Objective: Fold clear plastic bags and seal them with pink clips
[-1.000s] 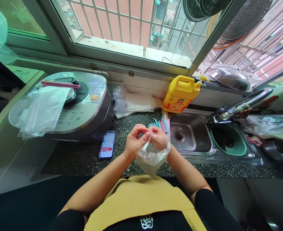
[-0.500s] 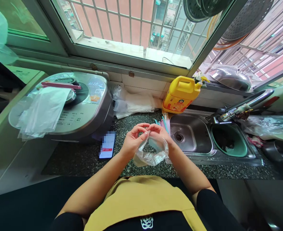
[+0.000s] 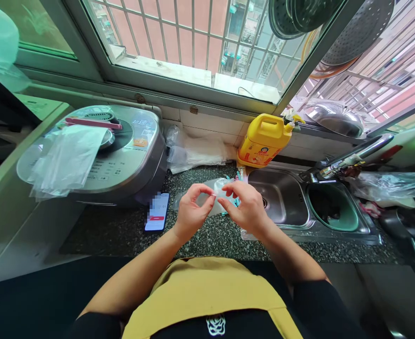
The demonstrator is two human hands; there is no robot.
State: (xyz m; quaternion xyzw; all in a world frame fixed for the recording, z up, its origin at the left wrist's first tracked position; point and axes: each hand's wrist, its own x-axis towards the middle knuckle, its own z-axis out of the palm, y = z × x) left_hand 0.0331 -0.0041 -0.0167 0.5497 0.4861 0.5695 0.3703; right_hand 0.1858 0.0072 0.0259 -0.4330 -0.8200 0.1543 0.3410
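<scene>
My left hand (image 3: 193, 209) is raised over the counter, its thumb and forefinger pinched together. Whatever sits in that pinch is too small to make out. Close by on the right, my right hand (image 3: 246, 205) has its thumb and fingers apart, the tips near the left fingertips. Just beyond both hands is a clear plastic bag (image 3: 220, 184), partly hidden by them, looking laid flat on the counter. Several thin teal and pink strips (image 3: 236, 201) lie beside the bag at the sink's left edge, partly covered by my right hand.
Left stands a rice cooker (image 3: 130, 165) with plastic bags (image 3: 69, 157) and a pink-handled tool (image 3: 93, 123) on its lid. A phone (image 3: 157, 213) lies before it. More bags (image 3: 200, 150) rest by the wall. A yellow jug (image 3: 262, 141) adjoins the sink (image 3: 281, 195), which holds a green basin (image 3: 350, 216).
The plastic bag has left its place hanging between both hands and now lies beyond them. My right hand has drawn back rightward, and its fingers have parted.
</scene>
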